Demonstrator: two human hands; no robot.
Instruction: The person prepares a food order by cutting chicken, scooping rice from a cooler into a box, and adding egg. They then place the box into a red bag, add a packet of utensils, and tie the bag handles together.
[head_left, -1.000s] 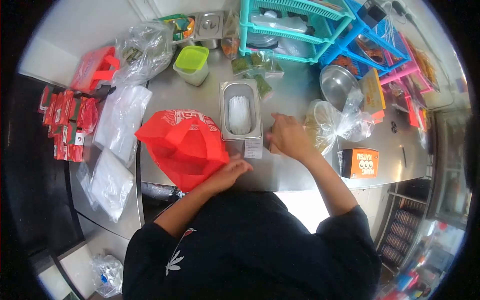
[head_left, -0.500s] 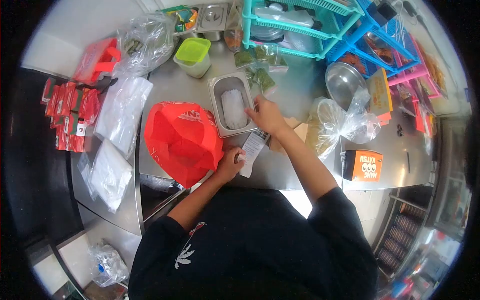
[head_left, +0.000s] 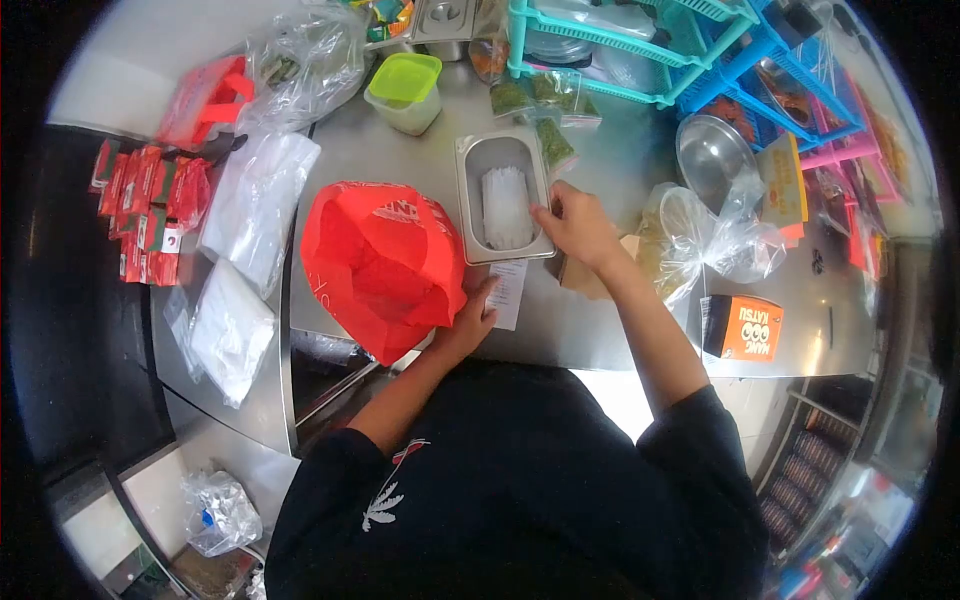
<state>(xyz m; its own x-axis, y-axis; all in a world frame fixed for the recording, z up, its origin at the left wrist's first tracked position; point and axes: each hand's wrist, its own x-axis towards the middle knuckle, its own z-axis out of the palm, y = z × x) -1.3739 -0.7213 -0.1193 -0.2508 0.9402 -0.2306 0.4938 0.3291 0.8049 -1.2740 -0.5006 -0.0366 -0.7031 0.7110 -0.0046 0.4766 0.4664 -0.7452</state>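
My right hand (head_left: pixel 578 228) grips the right rim of a small steel food pan (head_left: pixel 466 190) between thumb and fingers. Inside the pan lies a bundle of white, translucent items (head_left: pixel 508 208), too indistinct to name. A printed receipt (head_left: pixel 509 300) sticks out from beneath the pan's near edge. Beside that receipt is my left hand (head_left: pixel 472 322), index finger stretched forward and thumb apart, against the right side of a red bag (head_left: pixel 385 265). The bag stands with its mouth spread. Part of the left fingers is hard to make out.
A green-lidded tub (head_left: pixel 405 90) and herb packets (head_left: pixel 555 145) sit behind the pan. To the right are a tied clear bag (head_left: pixel 680 240), a steel bowl (head_left: pixel 715 160) and an orange-black box (head_left: pixel 745 328). Plastic bags (head_left: pixel 240 320) and red packs (head_left: pixel 150 205) lie left.
The pan has shifted slightly to the right with my right hand on its rim. My left hand's fingers have moved off the receipt's edge and extended forward. The view has shifted a little.
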